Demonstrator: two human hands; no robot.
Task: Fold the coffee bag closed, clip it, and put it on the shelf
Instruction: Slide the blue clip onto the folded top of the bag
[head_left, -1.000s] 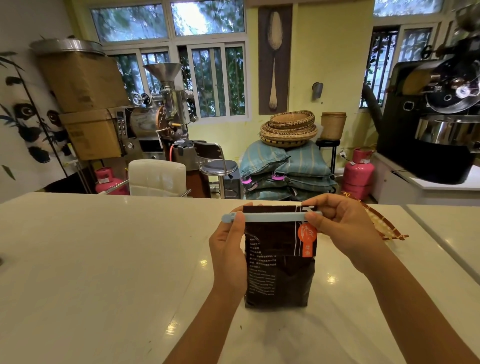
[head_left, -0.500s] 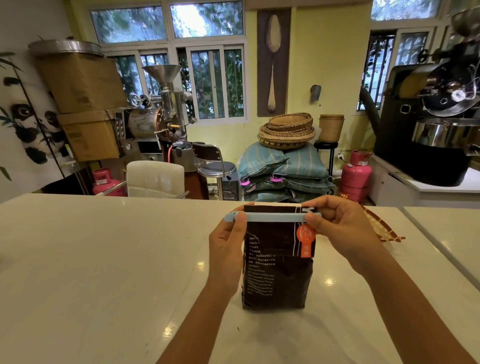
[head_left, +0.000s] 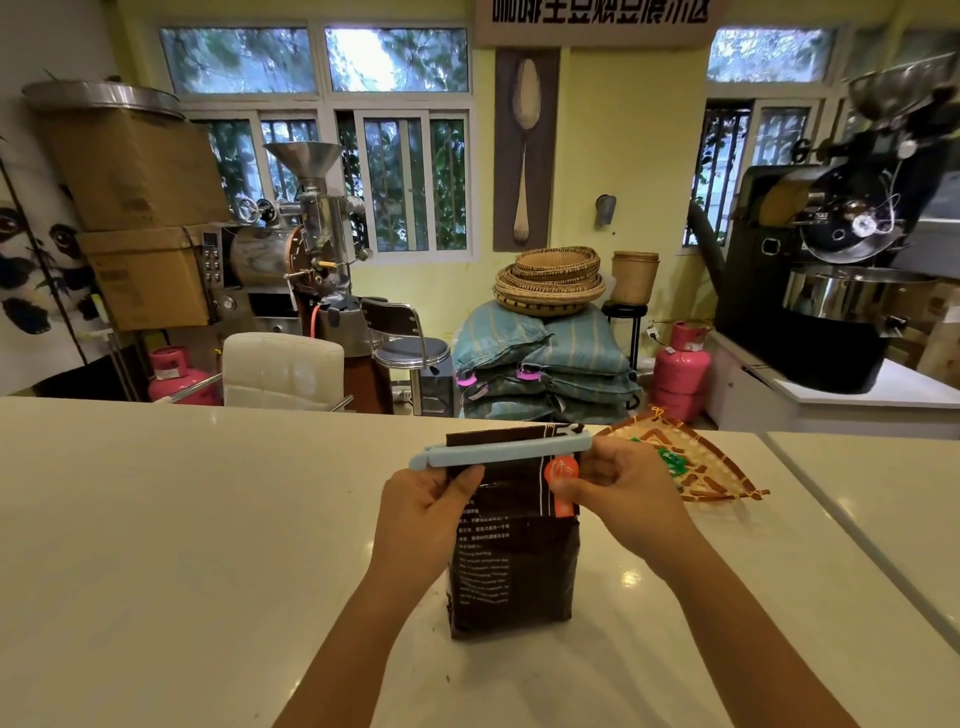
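White counter (head_left: 156, 545): both hands' grip pinches coffee bag (head_left: 511, 566), clip (head_left: 498, 451).

The bag (head_left: 511, 540) stands on the table (head_left: 182, 545), the clip (head_left: 498, 451) across its top. The left hand (head_left: 426, 512) is at its left, the right hand (head_left: 621, 491) at its right. A tray (head_left: 696, 462) lies behind the right hand.

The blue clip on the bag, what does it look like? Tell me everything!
The blue clip is a long, thin, pale blue bar that looks like plastic. It lies nearly level across the top of the dark coffee bag, tilted slightly up to the right, with a strip of bag poking above it. Its left end, which looks like a hinge, sticks out past the bag. The left hand holds the bag just under it, and the right hand is at its right end.
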